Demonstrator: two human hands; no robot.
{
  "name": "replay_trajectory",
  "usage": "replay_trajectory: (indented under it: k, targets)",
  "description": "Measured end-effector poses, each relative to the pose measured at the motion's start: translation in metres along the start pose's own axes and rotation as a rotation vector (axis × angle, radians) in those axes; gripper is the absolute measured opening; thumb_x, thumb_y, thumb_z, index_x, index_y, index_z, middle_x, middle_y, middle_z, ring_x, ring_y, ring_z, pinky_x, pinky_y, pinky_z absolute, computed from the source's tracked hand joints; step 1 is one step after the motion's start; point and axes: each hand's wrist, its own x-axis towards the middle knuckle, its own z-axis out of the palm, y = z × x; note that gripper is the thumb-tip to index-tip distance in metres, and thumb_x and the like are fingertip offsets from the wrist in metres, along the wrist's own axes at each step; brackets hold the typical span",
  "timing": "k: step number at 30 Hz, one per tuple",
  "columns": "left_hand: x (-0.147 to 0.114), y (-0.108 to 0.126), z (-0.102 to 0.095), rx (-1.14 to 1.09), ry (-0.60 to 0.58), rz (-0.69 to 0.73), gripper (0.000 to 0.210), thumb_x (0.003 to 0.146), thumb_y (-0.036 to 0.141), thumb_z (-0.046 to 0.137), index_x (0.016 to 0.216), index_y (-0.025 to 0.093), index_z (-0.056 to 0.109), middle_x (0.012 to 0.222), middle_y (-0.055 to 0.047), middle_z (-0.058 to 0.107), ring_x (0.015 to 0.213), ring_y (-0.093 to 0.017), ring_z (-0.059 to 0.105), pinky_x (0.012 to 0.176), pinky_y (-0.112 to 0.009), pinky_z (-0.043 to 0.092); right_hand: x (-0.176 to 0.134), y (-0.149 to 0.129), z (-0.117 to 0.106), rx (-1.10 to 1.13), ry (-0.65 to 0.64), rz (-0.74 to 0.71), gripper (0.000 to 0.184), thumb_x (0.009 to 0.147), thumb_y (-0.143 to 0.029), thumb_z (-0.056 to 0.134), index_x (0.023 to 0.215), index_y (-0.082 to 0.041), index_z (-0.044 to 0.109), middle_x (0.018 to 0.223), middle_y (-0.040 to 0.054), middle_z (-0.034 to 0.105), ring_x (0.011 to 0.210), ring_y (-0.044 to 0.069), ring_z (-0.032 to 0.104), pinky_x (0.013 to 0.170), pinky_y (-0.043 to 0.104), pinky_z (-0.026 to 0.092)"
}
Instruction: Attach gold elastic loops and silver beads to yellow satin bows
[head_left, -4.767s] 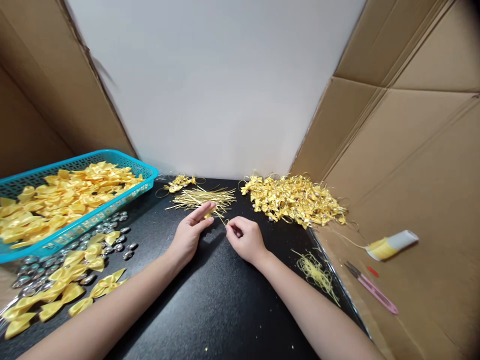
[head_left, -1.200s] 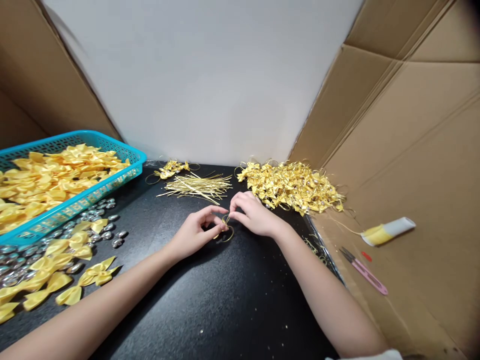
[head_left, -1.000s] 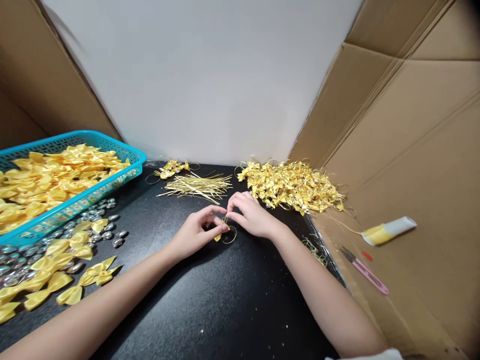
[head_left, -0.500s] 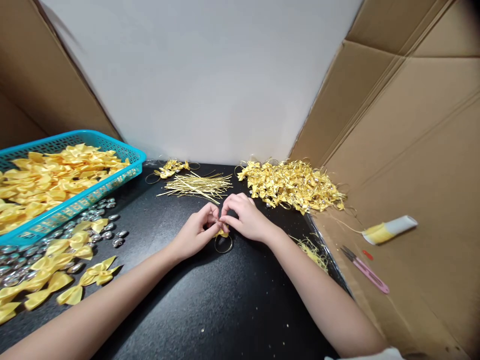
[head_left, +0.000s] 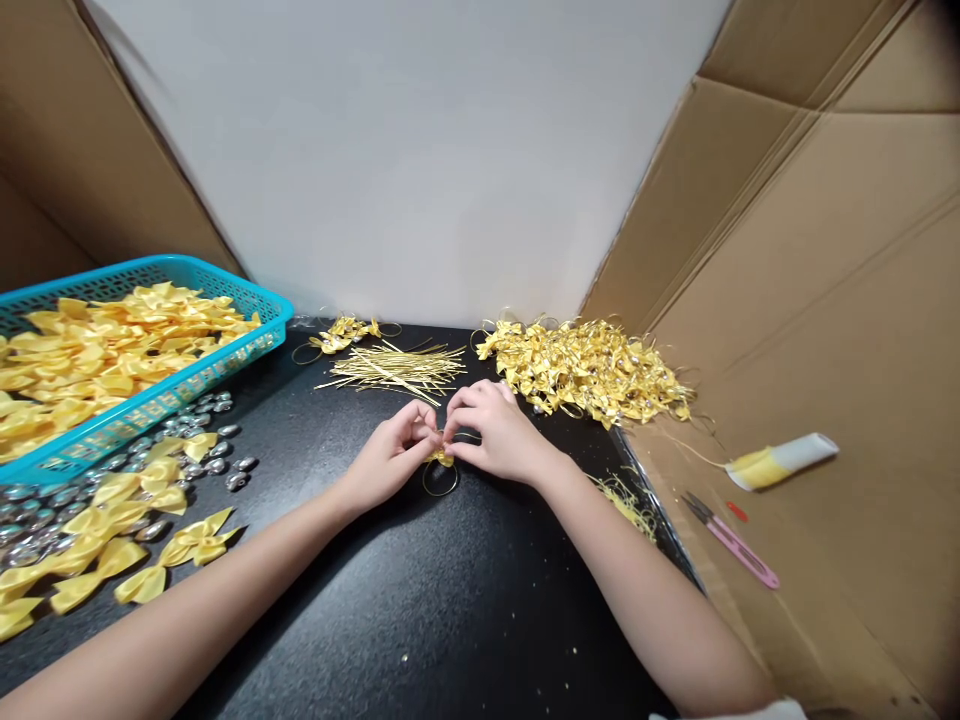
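My left hand and my right hand meet over the middle of the black table, fingertips pinched together. Between them is a small yellow ribbon bow, mostly covered by the fingers. A thin gold cord loop hangs from it toward me, against the tabletop. My left thumb and index finger grip the bow. The right fingertips pinch at the same spot, where a fine strand of gold cord curves out; how it runs under the fingers is hidden. Just beyond lies a pile of cut gold cords.
A blue basket of yellow bows stands left, with silver beads and loose bows before it. Finished-looking looped bows are heaped at back right. Thread scraps, pink snips and a thread spool lie right, by cardboard walls.
The hands stay together at the bow. My right fingers have drawn slightly apart from the left, showing a curved cord strand. The hanging loop has shifted a little left and up.
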Motion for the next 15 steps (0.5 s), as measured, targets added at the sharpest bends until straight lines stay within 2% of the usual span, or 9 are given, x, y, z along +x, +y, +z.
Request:
replay_trajectory:
  k: [9,15]
  targets:
    - [0.001,-0.004,-0.003,0.002,0.009,-0.026,0.017,0.089,0.034,0.055,0.088,0.020,0.044,0.071,0.002,0.059,0.065,-0.013,0.056,0.061,-0.023,0.039,0.002,-0.006,0.002,-0.124,-0.068,0.044,0.005,0.088,-0.018,0.063,0.083,-0.018,0.063,0.101,0.0040,0.063,0.105,0.021,0.048,0.104,0.047,0.026]
    - [0.002,-0.003,-0.003,0.058,0.003,-0.020,0.014,0.091,0.031,0.052,0.087,0.021,0.043,0.066,0.004,0.060,0.064,-0.012,0.058,0.061,-0.022,0.039,0.001,-0.007,-0.008,-0.061,-0.106,0.089,0.005,0.090,-0.021,0.060,0.086,-0.018,0.060,0.101,0.0045,0.060,0.103,0.021,0.047,0.102,0.046,0.030]
